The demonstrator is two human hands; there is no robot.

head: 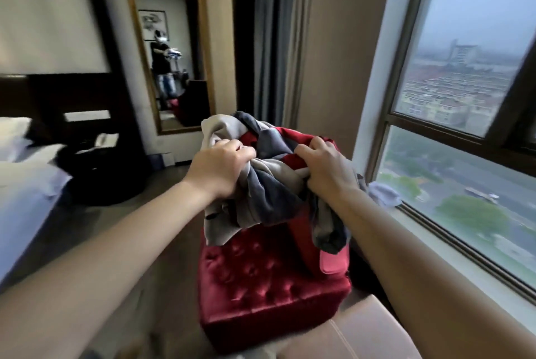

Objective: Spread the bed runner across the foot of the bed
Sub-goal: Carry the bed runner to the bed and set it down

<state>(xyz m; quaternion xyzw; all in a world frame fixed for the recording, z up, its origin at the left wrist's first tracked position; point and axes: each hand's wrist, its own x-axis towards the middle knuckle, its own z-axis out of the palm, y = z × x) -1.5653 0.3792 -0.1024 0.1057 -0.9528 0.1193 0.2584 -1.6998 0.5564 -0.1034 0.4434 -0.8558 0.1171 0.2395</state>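
Observation:
The bed runner (269, 184) is a crumpled bundle of grey, dark blue and red cloth, held up over a red tufted armchair (266, 280). My left hand (220, 167) grips its left side. On the bundle's right side my right hand (324, 170) is clenched in the folds. Loose ends hang down over the chair seat. The bed (26, 193), with white sheets and a pillow, lies at the far left.
A large window (464, 126) with a wide sill runs along the right. A gold-framed mirror (171, 48) leans on the far wall beside dark curtains (272, 39). A dark bag (95, 173) sits by the headboard. A beige cushion (348, 335) is at the bottom.

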